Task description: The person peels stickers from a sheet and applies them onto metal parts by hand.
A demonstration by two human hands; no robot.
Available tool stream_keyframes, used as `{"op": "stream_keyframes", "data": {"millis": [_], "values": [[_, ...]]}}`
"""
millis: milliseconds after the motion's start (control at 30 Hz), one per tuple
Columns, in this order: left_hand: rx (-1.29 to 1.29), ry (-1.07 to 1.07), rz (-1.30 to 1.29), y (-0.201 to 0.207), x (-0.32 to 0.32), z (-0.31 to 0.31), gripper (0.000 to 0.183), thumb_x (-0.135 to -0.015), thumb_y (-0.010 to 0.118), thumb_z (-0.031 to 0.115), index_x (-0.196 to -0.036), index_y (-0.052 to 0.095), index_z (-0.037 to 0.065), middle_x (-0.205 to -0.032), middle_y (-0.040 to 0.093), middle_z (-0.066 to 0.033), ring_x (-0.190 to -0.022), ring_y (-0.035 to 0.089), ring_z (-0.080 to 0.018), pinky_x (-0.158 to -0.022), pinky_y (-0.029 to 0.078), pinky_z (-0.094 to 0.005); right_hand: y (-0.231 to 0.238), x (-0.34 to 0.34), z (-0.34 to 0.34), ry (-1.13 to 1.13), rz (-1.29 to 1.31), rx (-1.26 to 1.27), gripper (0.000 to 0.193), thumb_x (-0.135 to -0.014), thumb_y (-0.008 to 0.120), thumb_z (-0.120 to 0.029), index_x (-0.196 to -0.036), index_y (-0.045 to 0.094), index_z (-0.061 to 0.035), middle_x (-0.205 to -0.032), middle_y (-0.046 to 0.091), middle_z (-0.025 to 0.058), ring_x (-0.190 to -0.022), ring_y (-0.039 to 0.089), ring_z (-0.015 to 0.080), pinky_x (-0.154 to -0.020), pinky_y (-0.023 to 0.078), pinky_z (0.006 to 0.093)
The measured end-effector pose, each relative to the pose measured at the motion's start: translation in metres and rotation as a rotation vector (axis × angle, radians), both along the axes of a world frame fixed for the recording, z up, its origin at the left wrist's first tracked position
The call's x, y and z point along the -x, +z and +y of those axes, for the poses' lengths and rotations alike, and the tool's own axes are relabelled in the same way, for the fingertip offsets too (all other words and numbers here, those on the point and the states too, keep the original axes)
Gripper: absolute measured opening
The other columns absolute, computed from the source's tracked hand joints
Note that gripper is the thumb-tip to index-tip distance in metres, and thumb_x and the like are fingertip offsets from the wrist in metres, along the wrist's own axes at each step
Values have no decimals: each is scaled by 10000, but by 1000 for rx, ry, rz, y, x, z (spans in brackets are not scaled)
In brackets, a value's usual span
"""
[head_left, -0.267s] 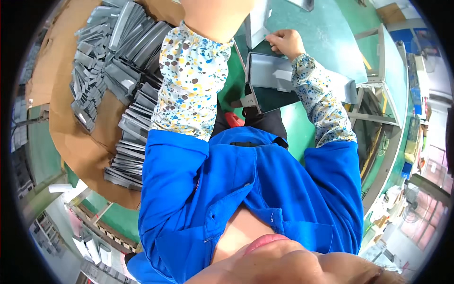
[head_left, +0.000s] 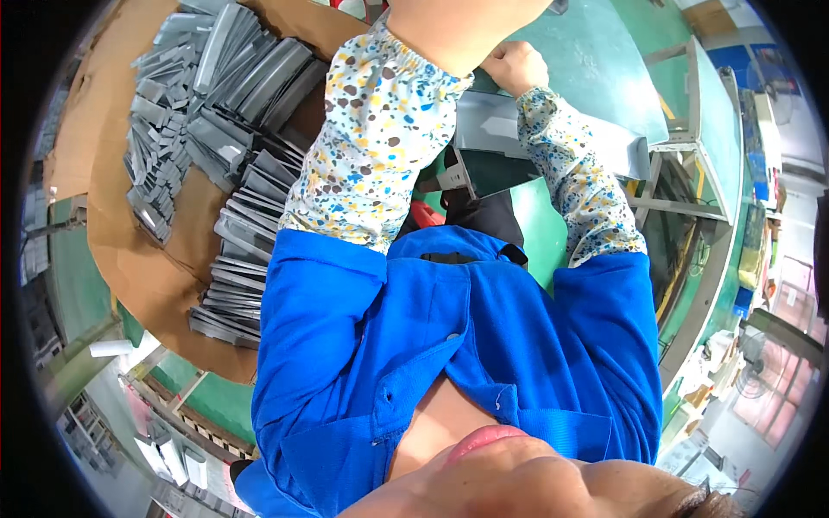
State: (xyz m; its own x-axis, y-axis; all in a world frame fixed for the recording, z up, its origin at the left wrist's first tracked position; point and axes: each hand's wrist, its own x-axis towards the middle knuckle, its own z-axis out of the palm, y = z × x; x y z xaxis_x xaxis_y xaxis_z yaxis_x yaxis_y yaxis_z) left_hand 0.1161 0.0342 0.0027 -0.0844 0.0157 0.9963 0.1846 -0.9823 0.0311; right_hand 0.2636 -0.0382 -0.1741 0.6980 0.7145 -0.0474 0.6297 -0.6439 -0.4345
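My left hand reaches across the top of the view. Only its wrist and back show; the fingers are cut off or hidden. My right hand is close beside it, fingers curled and pressed together. What those fingers hold is covered by my left wrist. Just below the hands lies a shallow grey tray-like part, partly behind my left sleeve. A long grey bent panel sticks out to the right from beneath my right forearm.
Many grey bent strips are stacked on brown cardboard at my left. The pale green tabletop extends at the upper right. A metal-framed bench stands farther right. Something red shows below the table edge.
My left hand has moved to the right across the top. My right hand has shifted slightly left and up. The upright grey piece at its fingertips is now hidden.
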Motion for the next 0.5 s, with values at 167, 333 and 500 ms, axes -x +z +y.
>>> {"op": "stream_keyframes", "data": {"millis": [167,333,500], "values": [[139,7,78,3,-5,-3,206,-769,571,64,-949,480,24,-876,536,-139,-682,580,-331,-525,457,-386,11,20,2,98,-305,14,250,-706,611,-317,-815,689,-107,-798,660,114,-807,645,296,-715,516,387],[95,-80,46,-2,6,16,202,-771,563,64,-947,477,17,-890,540,-147,-690,578,-339,-535,457,-397,-1,4,-2,321,-199,-174,188,-737,598,-266,-780,654,-92,-818,636,79,-764,623,267,-687,498,386],[110,-115,67,-7,9,23,196,-776,553,65,-954,486,17,-896,549,-154,-705,576,-349,-559,458,-408,0,-12,-10,463,44,-171,196,-787,577,-262,-865,660,-102,-861,644,78,-807,620,257,-723,492,374]]}}
